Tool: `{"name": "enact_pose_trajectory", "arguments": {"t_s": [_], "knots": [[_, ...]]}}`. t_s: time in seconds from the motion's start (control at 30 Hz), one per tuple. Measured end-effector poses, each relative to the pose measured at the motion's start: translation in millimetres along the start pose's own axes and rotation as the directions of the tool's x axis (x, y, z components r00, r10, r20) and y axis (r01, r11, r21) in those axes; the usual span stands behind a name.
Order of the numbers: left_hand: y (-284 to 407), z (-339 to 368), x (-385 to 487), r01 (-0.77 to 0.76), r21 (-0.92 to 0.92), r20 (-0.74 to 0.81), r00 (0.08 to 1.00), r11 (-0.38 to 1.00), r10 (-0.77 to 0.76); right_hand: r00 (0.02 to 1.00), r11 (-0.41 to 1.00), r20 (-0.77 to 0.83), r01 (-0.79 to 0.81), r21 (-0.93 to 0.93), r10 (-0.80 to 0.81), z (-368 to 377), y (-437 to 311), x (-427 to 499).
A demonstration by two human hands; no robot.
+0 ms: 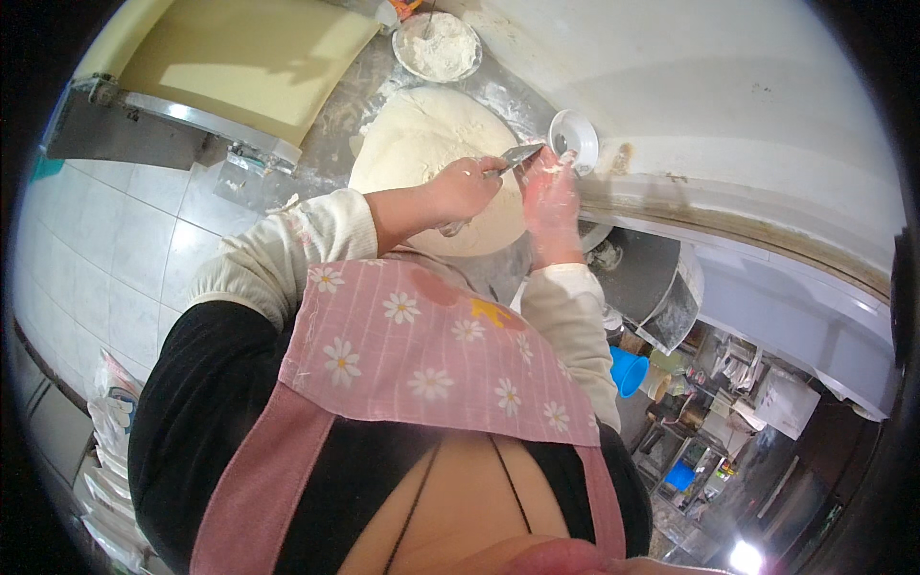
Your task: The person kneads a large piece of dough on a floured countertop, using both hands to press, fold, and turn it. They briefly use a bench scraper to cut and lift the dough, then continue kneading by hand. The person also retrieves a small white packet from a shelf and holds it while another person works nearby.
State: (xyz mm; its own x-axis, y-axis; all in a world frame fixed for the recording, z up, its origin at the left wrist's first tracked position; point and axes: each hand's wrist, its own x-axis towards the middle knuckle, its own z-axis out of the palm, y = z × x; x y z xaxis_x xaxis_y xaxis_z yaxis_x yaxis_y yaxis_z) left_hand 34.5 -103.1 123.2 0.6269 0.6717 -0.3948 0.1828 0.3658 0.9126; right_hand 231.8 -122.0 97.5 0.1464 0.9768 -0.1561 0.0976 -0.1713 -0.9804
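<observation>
A large pale mass of dough (410, 136) lies on the floury work surface (345, 108) before me. Over the dough, my left hand (466, 190) grips a flat metal scraper (522, 154), its blade pointing up and to the right. Beside the dough's right edge, my right hand (552, 205) is raised and blurred, its fingers coated with flour and bits of dough. The blade's tip meets or overlaps those fingers; which of the two is unclear. Just beyond them is a small white dish (586, 144) by the wall.
A bowl of flour (437, 47) stands beyond the dough. At left is a machine with a sheet of yellowish dough or cloth (251, 65); which is unclear. The wall (683, 93) borders the right side. A metal drum-like container (636, 273) and a blue bucket (628, 371) are lower right.
</observation>
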Motion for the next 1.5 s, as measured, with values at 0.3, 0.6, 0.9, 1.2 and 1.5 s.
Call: {"name": "enact_pose_trajectory", "arguments": {"t_s": [0.3,0.6,0.9,1.2,1.5], "knots": [[-13,23,-18,-0.249,0.016,0.082,0.966,0.968,0.247,0.895,0.654,0.019,-0.341,0.676,0.446,14,-38,-5],[-5,28,-17,-0.003,-0.414,0.148,0.986,0.910,0.070,0.962,0.698,-0.084,-0.126,0.705,0.259,35,-44,-13],[2,17,-13,0.120,-0.436,0.184,0.982,0.892,-0.042,0.963,0.819,-0.116,-0.139,0.557,0.242,3,-14,-7],[-5,19,-15,0.013,-0.152,0.083,0.997,0.988,0.000,0.921,0.981,-0.349,-0.125,0.151,0.171,-2,4,-2],[-11,22,-15,-0.058,-0.123,0.132,0.988,0.991,0.075,0.961,0.993,-0.252,-0.113,0.011,0.113,-13,7,-1]]}}
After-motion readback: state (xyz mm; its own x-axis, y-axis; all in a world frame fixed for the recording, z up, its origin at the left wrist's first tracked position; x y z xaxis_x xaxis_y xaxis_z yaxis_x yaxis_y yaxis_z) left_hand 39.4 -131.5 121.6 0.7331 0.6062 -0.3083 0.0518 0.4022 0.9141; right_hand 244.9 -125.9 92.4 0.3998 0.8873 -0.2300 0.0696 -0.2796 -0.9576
